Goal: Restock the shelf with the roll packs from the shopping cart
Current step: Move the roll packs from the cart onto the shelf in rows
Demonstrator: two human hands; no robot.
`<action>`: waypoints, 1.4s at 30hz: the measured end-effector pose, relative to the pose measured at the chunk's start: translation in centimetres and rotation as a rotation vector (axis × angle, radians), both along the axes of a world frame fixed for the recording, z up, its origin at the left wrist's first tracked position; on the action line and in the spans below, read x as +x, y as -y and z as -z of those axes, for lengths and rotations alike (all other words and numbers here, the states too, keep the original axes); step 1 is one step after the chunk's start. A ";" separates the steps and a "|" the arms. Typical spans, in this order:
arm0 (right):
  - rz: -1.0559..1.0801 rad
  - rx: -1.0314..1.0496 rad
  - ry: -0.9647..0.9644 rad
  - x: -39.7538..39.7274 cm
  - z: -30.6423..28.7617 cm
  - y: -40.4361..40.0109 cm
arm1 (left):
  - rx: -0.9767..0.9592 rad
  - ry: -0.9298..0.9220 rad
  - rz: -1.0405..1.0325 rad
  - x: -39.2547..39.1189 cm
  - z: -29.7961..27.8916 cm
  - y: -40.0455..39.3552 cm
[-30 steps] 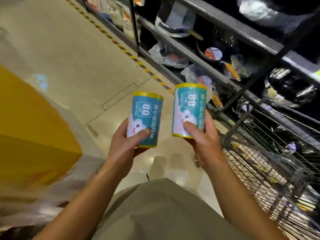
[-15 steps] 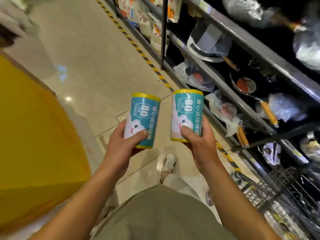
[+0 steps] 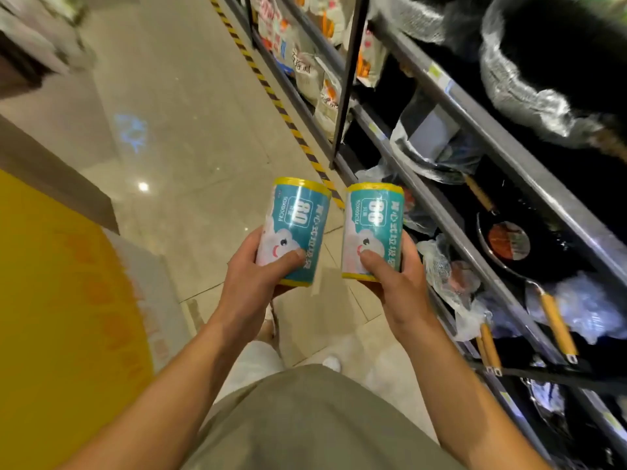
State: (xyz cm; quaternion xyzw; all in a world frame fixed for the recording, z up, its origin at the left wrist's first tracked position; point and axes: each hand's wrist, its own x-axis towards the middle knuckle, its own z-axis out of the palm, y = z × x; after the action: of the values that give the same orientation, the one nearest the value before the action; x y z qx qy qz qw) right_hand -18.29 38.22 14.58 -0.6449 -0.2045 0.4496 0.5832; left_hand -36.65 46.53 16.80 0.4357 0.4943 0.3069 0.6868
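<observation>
Olive shirt (image 3: 315,422), white shoes (image 3: 331,362)

**Shop aisle beside a dark metal shelf rack**

A glossy beige tiled floor (image 3: 190,106) runs the length of the aisle, with a bright spot of ceiling light and a bluish glare reflected in it. Along the foot of the shelf rack (image 3: 475,106), a yellow-and-black hazard stripe (image 3: 271,93) marks the floor. Wrapped pans with wooden handles (image 3: 556,323) lie on the rack's tiers; bagged goods (image 3: 305,72) fill its far end. Across the aisle from the rack stands a large yellow display (image 3: 61,317).
</observation>
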 end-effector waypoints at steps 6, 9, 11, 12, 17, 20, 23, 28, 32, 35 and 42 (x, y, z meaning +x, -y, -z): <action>0.139 0.024 -0.019 1.9 -0.1 -10.1 | 0.029 0.006 0.111 3.8 0.0 -12.8; 0.209 0.036 -0.026 2.6 -1.0 -15.1 | 0.025 0.022 0.188 5.4 -0.7 -19.0; 0.255 0.047 -0.020 3.2 -1.7 -18.1 | 0.022 0.041 0.239 6.5 -1.4 -22.8; 0.276 0.047 -0.001 3.5 -2.1 -19.5 | 0.024 0.049 0.261 7.1 -1.7 -24.5; 0.361 0.062 0.049 5.9 -3.3 -24.9 | 0.025 0.082 0.331 11.0 -2.4 -31.4; 0.410 0.091 0.041 8.5 -3.4 -27.9 | 0.034 0.094 0.371 13.9 -2.4 -34.5; 0.448 0.108 0.055 11.8 -3.5 -30.8 | 0.047 0.097 0.390 17.1 -2.5 -37.4; 0.467 0.138 0.075 17.6 -3.8 -35.0 | 0.066 0.114 0.413 22.7 -3.3 -41.3; 0.459 0.149 0.088 21.4 -4.5 -37.5 | 0.064 0.131 0.411 26.9 -3.9 -43.9; 0.482 0.153 0.079 23.5 -5.3 -39.0 | 0.058 0.140 0.425 29.7 -4.7 -45.5; 0.596 0.130 0.129 26.2 -6.7 -42.0 | 0.073 0.167 0.553 34.8 -5.7 -50.2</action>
State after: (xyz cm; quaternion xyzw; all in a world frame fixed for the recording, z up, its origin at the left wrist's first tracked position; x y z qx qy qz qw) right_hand 7.94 80.25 21.33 -0.6651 -0.0715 0.2030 0.7151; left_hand -1.82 96.69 22.51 0.5515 0.2871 0.1608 0.7665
